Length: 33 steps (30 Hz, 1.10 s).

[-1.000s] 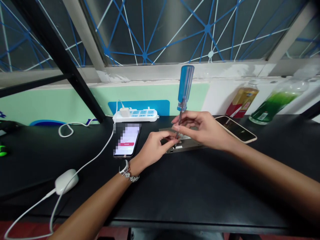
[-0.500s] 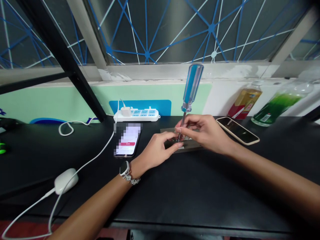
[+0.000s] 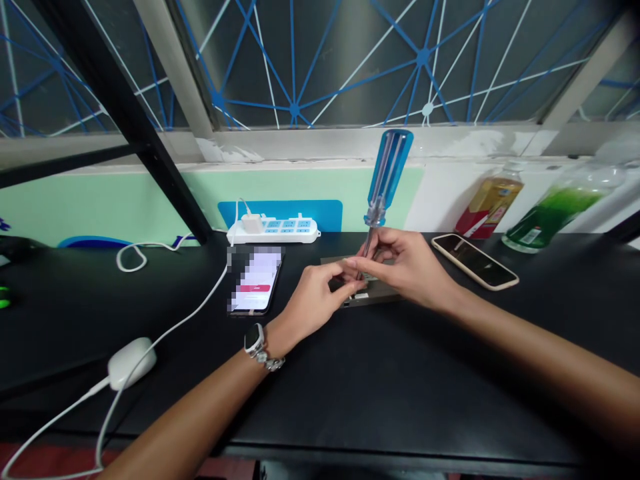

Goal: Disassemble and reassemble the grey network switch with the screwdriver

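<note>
A screwdriver [image 3: 389, 175] with a clear and blue handle stands nearly upright, its handle leaning a little right. My right hand [image 3: 407, 267] is closed, with thumb and fingers around the metal shaft below the handle. Close to the tip, my left hand [image 3: 320, 297] has thumb and forefinger pinched together; what lies between them is too small and covered to make out. Under both hands a flat grey-brown device [image 3: 380, 293] with a small white label lies on the black desk [image 3: 400, 380]. My fingers hide the screwdriver's tip and much of the device.
Left of my hands lies a lit phone [image 3: 257, 280], with a white power strip [image 3: 275, 230] behind it. A white charger [image 3: 133, 363] and its cable stretch along the left. To the right are a dark phone [image 3: 475, 260], a red-labelled bottle [image 3: 490, 200] and a green bottle [image 3: 555, 207].
The screwdriver's handle has turned about its axis and shifted slightly right. My left hand and wrist have edged a little to the right. My right fingers have changed position on the shaft.
</note>
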Motion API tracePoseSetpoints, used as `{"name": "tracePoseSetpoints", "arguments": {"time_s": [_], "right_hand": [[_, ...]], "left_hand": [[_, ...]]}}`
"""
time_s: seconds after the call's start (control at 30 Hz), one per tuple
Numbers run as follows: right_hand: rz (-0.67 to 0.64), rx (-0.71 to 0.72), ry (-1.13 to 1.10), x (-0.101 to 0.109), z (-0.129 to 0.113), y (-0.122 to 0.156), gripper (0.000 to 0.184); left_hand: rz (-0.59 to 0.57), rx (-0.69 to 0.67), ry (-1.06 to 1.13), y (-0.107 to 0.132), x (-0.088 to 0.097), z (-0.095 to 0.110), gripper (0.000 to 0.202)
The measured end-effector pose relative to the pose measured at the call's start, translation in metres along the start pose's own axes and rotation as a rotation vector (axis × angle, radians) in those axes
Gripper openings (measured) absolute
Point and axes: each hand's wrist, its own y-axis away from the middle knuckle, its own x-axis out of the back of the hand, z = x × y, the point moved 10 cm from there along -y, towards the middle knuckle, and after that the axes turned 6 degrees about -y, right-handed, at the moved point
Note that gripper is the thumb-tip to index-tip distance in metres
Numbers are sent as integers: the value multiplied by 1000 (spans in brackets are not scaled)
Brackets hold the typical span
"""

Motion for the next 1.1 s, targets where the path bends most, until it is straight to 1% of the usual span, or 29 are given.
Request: {"name": "tracePoseSetpoints", "arguments": {"time_s": [0.1,0.13,0.2,0.3,0.33,0.47,0.53,0.63,0.67,0.8,0.83,0.93,1.0,1.03,1.1], "right_hand": [[-63,-7,24,-6,-1,1,25],[-68,-2,17,-6,-2,1,24],[-42,8,-22,-4,-2,1,24],[17,4,-53,0,0,0,27],[15,1,-41,0,0,1,25],[-57,4,8,-7,-2,2,20],[-45,6,-20,-6,-2,2,21],[10,-3,-30,-1,0,1,25],[3,-7,-13,-2,0,1,24],[-94,8,48,-9,-1,1,19],[-90,17,50,-8,-1,1,19],[-18,31,49,0,2,1,20],[1,27,45,2,4,1,22],[-9,30,48,0,3,1,22],[-49,65,77,-4,-1,1,17]], "left_hand": [[-93,-29,18,1,-8,3,24],[-104,-41,19,1,-9,5,24],[-66,-48,16,0,-5,6,23],[9,-11,13,0,1,1,19],[3,-1,22,0,0,0,18],[-104,-20,69,0,-9,1,22],[-84,-15,53,0,-7,1,23],[-6,29,25,0,-1,-4,24],[-13,33,30,0,-1,-5,22],[-124,-29,73,0,-11,3,23],[-125,-35,76,0,-11,3,22],[-34,-2,86,0,-5,-2,24],[-5,21,101,0,-3,-5,20],[-23,20,108,0,-5,-4,19],[-93,-2,106,0,-10,-1,20]]}}
